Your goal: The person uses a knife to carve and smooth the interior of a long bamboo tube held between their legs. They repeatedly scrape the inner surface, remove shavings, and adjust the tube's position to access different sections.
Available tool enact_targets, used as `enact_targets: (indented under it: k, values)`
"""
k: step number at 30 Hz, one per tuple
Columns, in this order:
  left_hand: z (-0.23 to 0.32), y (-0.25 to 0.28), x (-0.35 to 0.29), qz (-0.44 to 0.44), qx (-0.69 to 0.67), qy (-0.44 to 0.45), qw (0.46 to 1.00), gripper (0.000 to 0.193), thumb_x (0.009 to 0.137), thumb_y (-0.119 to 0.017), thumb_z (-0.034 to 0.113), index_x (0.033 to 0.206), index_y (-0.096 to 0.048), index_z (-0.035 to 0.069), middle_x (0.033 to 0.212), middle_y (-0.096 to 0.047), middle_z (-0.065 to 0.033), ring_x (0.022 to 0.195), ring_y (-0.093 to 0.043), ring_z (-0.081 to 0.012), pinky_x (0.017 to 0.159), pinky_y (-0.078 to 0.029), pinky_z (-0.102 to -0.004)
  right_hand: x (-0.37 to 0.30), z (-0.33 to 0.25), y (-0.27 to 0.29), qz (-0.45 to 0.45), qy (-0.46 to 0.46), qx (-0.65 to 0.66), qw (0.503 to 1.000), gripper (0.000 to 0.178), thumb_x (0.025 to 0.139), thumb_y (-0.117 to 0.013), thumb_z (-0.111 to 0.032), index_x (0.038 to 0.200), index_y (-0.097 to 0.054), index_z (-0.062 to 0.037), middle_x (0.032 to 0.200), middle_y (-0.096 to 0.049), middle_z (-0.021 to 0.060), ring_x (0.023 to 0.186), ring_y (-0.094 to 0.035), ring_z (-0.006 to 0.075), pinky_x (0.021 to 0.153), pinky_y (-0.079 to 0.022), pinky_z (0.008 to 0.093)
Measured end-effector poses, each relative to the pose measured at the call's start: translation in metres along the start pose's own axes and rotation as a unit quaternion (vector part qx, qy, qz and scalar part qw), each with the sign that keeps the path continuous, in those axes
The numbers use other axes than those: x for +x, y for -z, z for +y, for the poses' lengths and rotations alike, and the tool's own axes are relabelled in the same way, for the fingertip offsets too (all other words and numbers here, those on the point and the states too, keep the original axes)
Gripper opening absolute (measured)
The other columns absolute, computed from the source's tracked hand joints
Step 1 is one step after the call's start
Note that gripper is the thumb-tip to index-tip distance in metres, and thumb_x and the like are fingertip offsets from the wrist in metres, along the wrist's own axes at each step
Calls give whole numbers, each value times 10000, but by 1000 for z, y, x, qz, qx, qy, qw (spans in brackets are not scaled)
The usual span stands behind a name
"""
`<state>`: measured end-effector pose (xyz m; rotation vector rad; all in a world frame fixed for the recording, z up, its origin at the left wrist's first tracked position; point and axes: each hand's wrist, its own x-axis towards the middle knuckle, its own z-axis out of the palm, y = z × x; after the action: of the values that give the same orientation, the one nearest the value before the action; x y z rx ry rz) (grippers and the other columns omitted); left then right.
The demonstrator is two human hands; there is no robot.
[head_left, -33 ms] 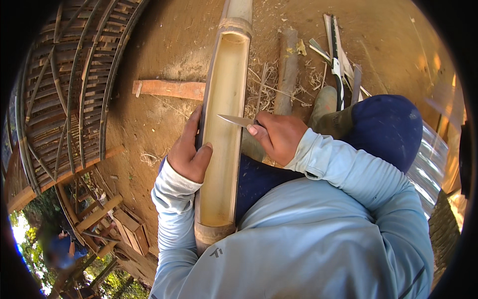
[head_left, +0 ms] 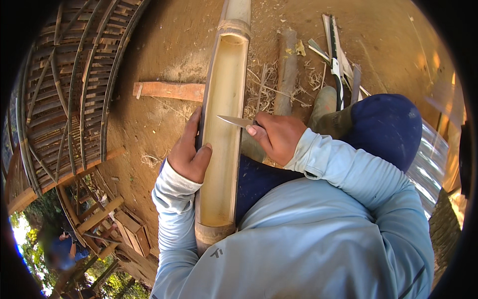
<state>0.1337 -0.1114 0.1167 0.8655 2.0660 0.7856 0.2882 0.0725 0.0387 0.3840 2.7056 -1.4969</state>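
Knife (head_left: pixel 234 120) over an opened bamboo culm (head_left: pixel 221 159)

The bamboo culm lies lengthwise before the person, near end by the torso, far end beyond the frame. A long trough is cut into it, smooth and pale yellow inside, between two ringed, browner nodes. The left hand (head_left: pixel 190 154) grips its left wall, thumb at the rim, fingers along the outside. The right hand (head_left: pixel 283 137) is closed around the knife's handle, hiding most of it; the pointed metal blade crosses above the right rim, tip leftward over the trough. Whether it touches the rim, I cannot tell.

On the brown earth floor (head_left: pixel 159 55), a flat reddish board (head_left: pixel 172 90) lies left, its right end meeting the culm's outline. To the right are a rough, rounded log (head_left: pixel 287 74), curly shavings (head_left: pixel 311 81) and a muddy boot (head_left: pixel 324 102). A curved slatted frame (head_left: pixel 64 134) stands far left.
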Motion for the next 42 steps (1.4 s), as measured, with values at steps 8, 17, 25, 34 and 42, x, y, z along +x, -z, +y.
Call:
enact_targets:
  k: [8, 17, 25, 34, 42]
  values:
    - [-23, 4, 6, -24, -94, -39, 994, 753, 824, -417, -26, 1536, -178, -77, 1539, -334, -248, 1433, -351, -291, 1171, -266, -345, 2, -10, 3, 11, -2, 34, 999, 441, 1054, -392, -410, 930, -540, -14, 771, -588, 243, 726, -582, 463, 664, -452, 526]
    - [-47, 18, 17, -97, -210, 40, 972, 751, 802, -378, -51, 1538, -237, -24, 1405, -501, -143, 1244, -525, -200, 1060, -409, -308, 15, -26, -2, 10, -5, 83, 996, 480, 1040, -408, -428, 953, -584, 10, 811, -661, 240, 767, -645, 455, 706, -502, 525]
    - [-41, 15, 14, -96, -233, 70, 965, 743, 791, -402, -35, 1522, -269, -21, 1359, -527, -130, 1201, -548, -192, 1024, -436, -304, 12, -26, -3, 6, -5, 83, 997, 483, 1040, -408, -425, 975, -590, 18, 834, -667, 243, 789, -646, 456, 723, -502, 522]
    - [-41, 14, 13, -51, -258, 60, 963, 802, 751, -535, 18, 1512, -286, -37, 1247, -588, -169, 1125, -591, -217, 983, -462, -334, 9, -12, -9, 13, 7, 95, 995, 462, 1055, -380, -417, 989, -561, 4, 786, -617, 252, 758, -608, 468, 702, -469, 530]
    - [-28, 5, 7, -10, -120, 27, 992, 823, 773, -590, 89, 1515, -263, -50, 1262, -585, -236, 1131, -600, -253, 987, -460, -349, 2, -1, -6, 3, 30, 40, 999, 442, 1059, -356, -409, 999, -551, -18, 821, -633, 245, 778, -612, 471, 712, -475, 541]
